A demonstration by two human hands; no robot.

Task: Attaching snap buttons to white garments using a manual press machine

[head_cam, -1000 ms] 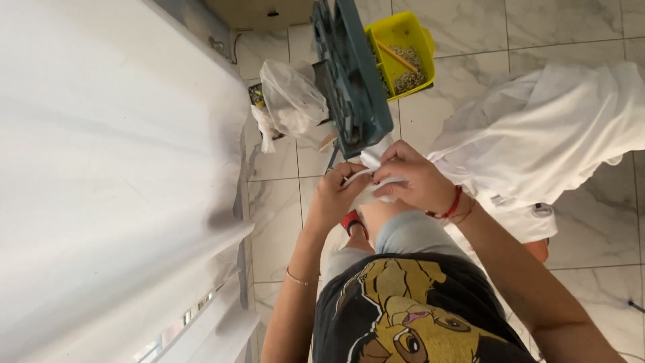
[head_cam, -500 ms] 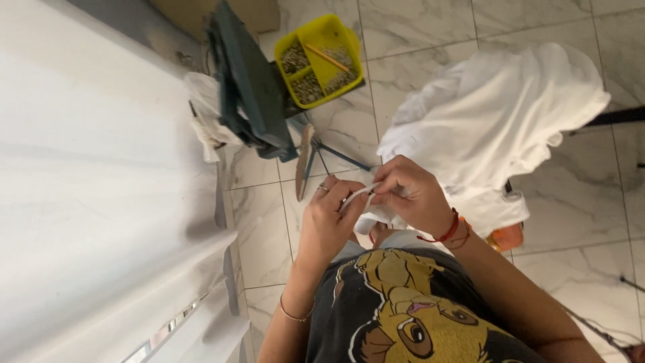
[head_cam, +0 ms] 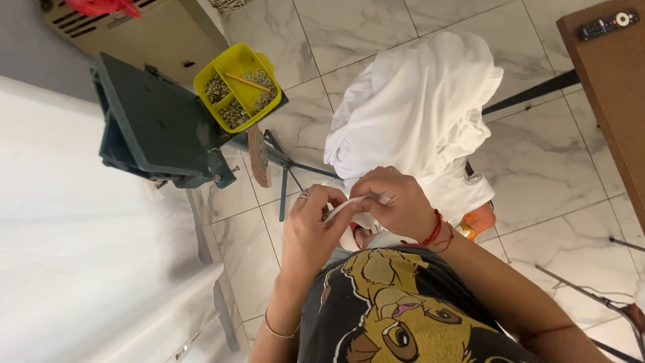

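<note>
Marble floor tiles (head_cam: 376, 40) ran beneath the scene. Nearest the camera, the left hand (head_cam: 310, 232) and right hand (head_cam: 396, 202) met close against the person's chest, both closed in a pinch on a thin white fabric edge (head_cam: 346, 205) stretched between them. It looked light, soft and limp, best gripped close at the fold with fingertips. Behind the hands lay a heap of white cloth (head_cam: 416, 114). Farther off stood a dark green press machine (head_cam: 158, 124) and a yellow tray (head_cam: 236, 87) of metal eyelets.
</note>
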